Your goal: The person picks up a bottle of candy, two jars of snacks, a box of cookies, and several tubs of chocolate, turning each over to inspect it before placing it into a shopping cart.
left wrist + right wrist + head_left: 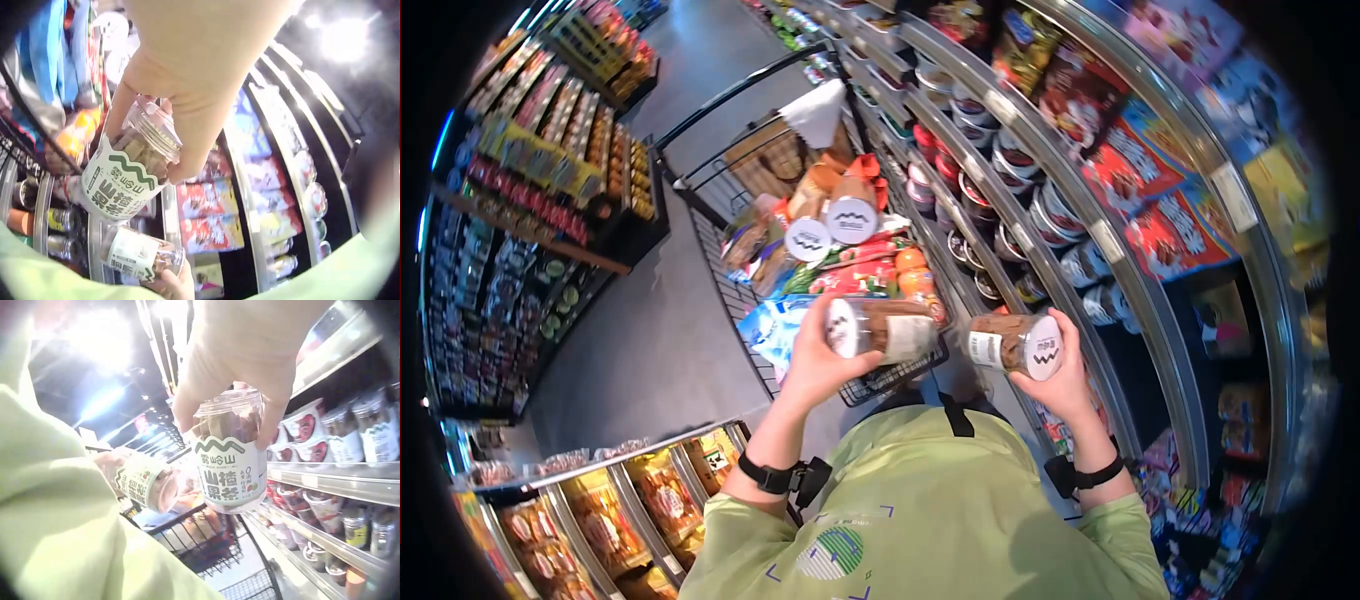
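My left hand (812,360) grips a clear plastic jar (905,336) of brown dried pieces by its white-lidded end, tipped on its side over the near end of the shopping cart (710,235). A matching jar (1004,343) is in my right hand (1068,372), held around its lid end to the right of the cart. The two jar bottoms point toward each other with a gap between. In the right wrist view the right-hand jar (229,469) shows a white label with a green zigzag. Fingers and thumb straddle the neck of the left-hand jar (125,181) in the left wrist view.
Two white-lidded jars (852,220) lie among bagged groceries, orange fruit (914,275) and a blue package (770,325) in the cart. Stocked shelves (1040,215) run close along the right. Another display (550,170) stands across the aisle, and a low case (605,510) is at lower left.
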`<action>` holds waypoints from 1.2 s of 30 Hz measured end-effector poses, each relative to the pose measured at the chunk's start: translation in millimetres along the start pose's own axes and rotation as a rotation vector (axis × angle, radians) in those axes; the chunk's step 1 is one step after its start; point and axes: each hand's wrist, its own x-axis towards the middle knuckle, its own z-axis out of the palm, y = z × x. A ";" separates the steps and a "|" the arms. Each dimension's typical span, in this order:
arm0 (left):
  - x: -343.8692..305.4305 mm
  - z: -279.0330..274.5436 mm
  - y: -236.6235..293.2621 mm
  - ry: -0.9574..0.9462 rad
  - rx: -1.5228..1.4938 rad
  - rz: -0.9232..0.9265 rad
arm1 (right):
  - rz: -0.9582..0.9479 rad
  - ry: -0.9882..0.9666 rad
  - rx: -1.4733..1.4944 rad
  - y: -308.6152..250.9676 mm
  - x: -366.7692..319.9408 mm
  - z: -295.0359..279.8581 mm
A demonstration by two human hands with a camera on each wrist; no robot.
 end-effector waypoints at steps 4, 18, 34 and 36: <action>-6.6 -71.2 -30.1 0.287 -0.289 -0.211 | -0.066 -0.183 0.271 -26.2 52.0 65.3; 113.4 -144.9 -96.8 1.054 0.143 -0.022 | -0.523 0.015 0.121 -116.6 218.1 317.0; 114.5 -123.2 -171.5 0.387 0.848 -0.080 | -0.624 -0.109 -0.355 -30.8 122.4 211.0; 110.6 -102.7 -128.0 0.272 0.840 -0.162 | -0.563 -0.067 -0.331 -21.0 103.5 172.3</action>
